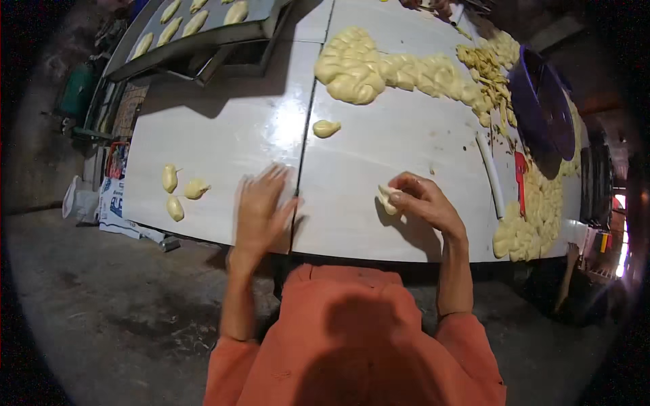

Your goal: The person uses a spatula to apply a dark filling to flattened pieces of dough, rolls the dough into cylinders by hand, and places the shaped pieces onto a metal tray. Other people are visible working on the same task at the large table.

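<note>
Orange sleeves fill lower centre. Small dough piece (388, 198) is pinched by right hand (426, 203) at centre-right of white counter (223, 122); left hand (261, 210) is pressed flat, fingers spread, blurred. Dough mass (379, 68) is seen upper centre.

Left hand (261, 206) motion-blurred, fingers smeared; whatever lies under palm hidden. Dough piece (388, 199) half covered by right hand (425, 201) fingers. Tray of shaped pieces (203, 30) cut off at top edge. Far counter (223, 122) end lost in dark rim; another person's hand (426, 4) cropped.
</note>
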Motion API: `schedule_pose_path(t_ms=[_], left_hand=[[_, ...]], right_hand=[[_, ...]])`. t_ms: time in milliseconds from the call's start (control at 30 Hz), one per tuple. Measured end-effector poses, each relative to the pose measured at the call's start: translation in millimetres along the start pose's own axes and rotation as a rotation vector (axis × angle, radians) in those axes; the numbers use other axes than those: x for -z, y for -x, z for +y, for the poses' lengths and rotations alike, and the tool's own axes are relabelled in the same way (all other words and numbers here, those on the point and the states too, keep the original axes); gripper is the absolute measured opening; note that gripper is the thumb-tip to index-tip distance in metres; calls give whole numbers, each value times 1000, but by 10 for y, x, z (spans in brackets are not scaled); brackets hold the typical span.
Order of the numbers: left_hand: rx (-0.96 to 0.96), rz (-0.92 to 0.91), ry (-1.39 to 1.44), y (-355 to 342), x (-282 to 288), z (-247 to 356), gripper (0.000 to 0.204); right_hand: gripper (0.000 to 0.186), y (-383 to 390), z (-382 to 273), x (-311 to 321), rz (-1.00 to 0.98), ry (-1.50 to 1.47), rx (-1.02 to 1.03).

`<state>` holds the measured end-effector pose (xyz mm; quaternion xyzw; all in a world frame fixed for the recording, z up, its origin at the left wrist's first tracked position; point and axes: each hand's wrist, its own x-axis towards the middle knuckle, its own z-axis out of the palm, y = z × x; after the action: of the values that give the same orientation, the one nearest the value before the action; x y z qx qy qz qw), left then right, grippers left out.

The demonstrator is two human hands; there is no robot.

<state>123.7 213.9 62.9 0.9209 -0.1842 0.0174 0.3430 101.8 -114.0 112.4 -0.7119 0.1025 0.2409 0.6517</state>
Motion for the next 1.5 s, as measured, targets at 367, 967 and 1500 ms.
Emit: schedule_pose_path(t_ms=[367,967,1500], left_hand=[[-258,-87,-51,-119,-1311,1204,40],[-195,-427,-380,-332,-1406,1195,80],[-275,-447,-257,-192,-1205,1083,71]], right_hand=[[32,-185,473,365,286,608,408],[89,162,1192,554,207,1218,565],[43,171,1258,1960,897,925,265]])
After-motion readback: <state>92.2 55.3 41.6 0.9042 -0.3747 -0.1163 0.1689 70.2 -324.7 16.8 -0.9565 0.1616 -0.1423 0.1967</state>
